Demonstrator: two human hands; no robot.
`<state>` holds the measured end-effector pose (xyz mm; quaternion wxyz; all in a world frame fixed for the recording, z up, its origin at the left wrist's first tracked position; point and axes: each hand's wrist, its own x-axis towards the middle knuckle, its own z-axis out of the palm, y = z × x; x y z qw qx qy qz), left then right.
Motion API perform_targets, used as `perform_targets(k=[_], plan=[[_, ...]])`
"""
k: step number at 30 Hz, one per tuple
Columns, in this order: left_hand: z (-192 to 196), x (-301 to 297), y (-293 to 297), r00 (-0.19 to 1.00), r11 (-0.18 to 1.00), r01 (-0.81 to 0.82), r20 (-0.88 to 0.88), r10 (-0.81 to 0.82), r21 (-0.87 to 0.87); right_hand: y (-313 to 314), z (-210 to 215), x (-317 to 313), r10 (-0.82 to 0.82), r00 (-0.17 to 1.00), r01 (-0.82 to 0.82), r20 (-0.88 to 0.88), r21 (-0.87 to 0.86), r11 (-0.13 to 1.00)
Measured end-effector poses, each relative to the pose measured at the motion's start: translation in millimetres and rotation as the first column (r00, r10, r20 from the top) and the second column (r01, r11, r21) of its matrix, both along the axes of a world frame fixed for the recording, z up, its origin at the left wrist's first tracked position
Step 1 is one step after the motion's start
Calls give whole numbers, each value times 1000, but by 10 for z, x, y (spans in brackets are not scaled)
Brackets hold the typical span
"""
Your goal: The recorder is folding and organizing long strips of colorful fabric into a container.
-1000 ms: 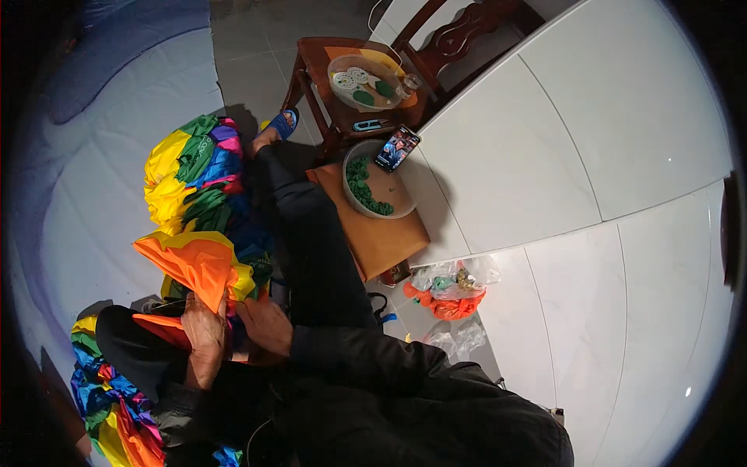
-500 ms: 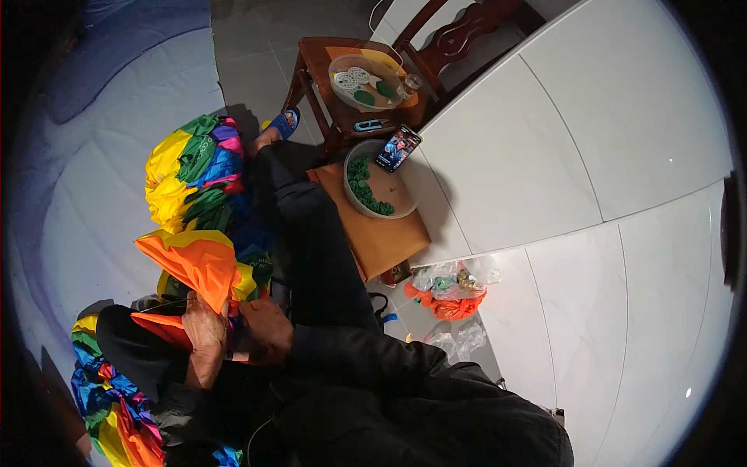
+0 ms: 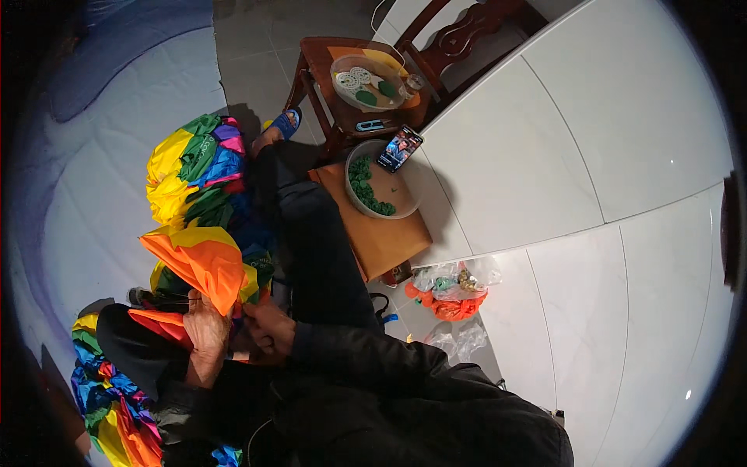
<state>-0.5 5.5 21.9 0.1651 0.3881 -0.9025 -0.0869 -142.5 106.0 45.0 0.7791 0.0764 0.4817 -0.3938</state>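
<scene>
A thin, shiny rainbow fabric (image 3: 208,265) hangs over my lap, its orange and yellow panels uppermost. My left hand (image 3: 207,331) is closed on an orange fold of it, with orange cloth showing on both sides of the fingers. Close beside it, at the cloth's lower right edge, my right hand (image 3: 270,328) is held in a pinch. Whatever lies between those fingertips is too small or hidden to make out. Gathered multicoloured fabric (image 3: 187,167) lies bunched beyond my hands, and more bunched fabric (image 3: 117,389) sits at the lower left by my knee.
A clear tub of green pieces (image 3: 383,180) rests on a brown pad (image 3: 397,245), a phone (image 3: 400,149) leaning at its rim. Behind, a wooden chair (image 3: 315,50) bears another tub (image 3: 342,97) and blue thread snips (image 3: 371,125). Plastic bags (image 3: 459,300) lie right, by white panels (image 3: 545,156).
The orange and yellow cloth has shifted slightly right. My right hand has turned, its fingers drawn into a pinch nearer the cloth's edge. My left hand stays nearly in place.
</scene>
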Motion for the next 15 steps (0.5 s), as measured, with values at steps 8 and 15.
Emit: perform_targets(k=[8, 15], plan=[[37, -12, 5, 999, 999, -38, -25, 38, 6, -9, 73, -22, -73, 982, 64, 173, 57, 996], [213, -93, -72, 993, 981, -116, -20, 120, 158, 16, -476, 100, -306, 301, -438, -903, -416, 797]])
